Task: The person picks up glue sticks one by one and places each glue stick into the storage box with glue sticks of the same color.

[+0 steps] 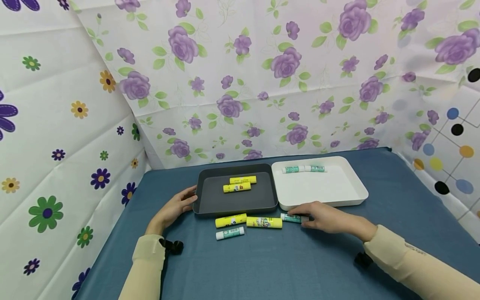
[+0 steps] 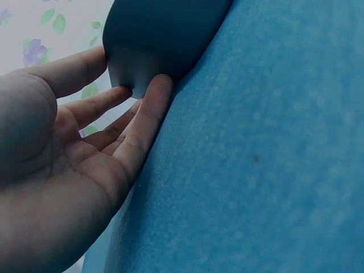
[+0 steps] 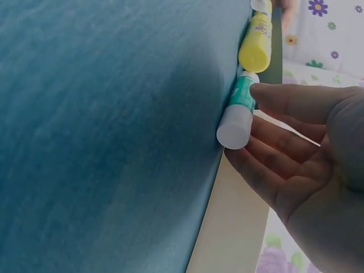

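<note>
My right hand (image 1: 318, 216) holds a green-and-white glue stick (image 3: 242, 96) on the cloth in front of the white tray (image 1: 330, 187). In the right wrist view, its thumb lies on one side of the stick and fingers on the other. The left hand (image 1: 174, 210) touches the outer left wall of the dark grey tray (image 1: 210, 202) with extended fingertips. Two yellow glue sticks (image 1: 237, 187) lie inside that tray. Two green glue sticks (image 1: 293, 169) lie end to end in the white one.
In front of the trays are two more yellow glue sticks, one slanted (image 1: 230, 220) and one wider-looking (image 1: 264, 222), plus a green glue stick (image 1: 230, 233). The trays stand side by side on a blue cloth (image 1: 255, 266). Flowered sheets (image 1: 232, 83) hang behind and at the left.
</note>
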Tool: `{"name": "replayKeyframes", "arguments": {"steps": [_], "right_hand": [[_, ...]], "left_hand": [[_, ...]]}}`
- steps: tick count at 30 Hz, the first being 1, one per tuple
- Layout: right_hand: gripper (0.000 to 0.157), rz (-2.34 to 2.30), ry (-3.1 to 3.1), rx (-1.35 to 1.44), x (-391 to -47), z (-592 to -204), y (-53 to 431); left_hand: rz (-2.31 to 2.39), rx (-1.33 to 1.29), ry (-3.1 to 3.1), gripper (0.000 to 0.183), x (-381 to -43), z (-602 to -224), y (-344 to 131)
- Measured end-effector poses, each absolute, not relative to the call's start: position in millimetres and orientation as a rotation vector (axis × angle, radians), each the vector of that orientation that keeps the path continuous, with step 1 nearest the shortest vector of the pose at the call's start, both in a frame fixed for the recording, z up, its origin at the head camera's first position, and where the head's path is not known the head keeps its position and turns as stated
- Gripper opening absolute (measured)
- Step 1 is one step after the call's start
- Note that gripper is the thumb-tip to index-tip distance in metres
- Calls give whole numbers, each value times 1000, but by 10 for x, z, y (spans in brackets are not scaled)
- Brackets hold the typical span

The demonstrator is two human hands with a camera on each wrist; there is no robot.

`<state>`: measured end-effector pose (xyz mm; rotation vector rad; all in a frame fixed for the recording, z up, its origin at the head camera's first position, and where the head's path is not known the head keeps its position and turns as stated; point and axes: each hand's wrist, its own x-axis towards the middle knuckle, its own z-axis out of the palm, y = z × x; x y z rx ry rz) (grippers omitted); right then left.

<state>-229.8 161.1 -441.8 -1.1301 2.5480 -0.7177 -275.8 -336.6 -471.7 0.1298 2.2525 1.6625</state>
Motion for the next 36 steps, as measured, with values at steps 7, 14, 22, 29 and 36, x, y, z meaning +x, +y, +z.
{"name": "replayKeyframes", "arguments": {"steps": [7,14,22,29,36], "right_hand": [[44,-618,2624,-1177,-2287,-4453,1557],[42,-584,2665,-1187,-2276,-4462,1536],[40,-625,2673,-1171,-2253,-4423,1594],[41,-814,2558,-1128,-2313,-4364,1707],[40,-1040,2385,-1075,-2412,-4264,1806]], "left_hand": [[1680,132,2236,64,-2756,-4720,-3362],[1671,118,2237,65,-2751,-4710,-3355],[1656,98,2252,66,-2761,-4714,-3369],[1660,72,2246,66,-2765,-4718,-3364],[1677,86,2238,66,-2769,-4716,-3351]]}}
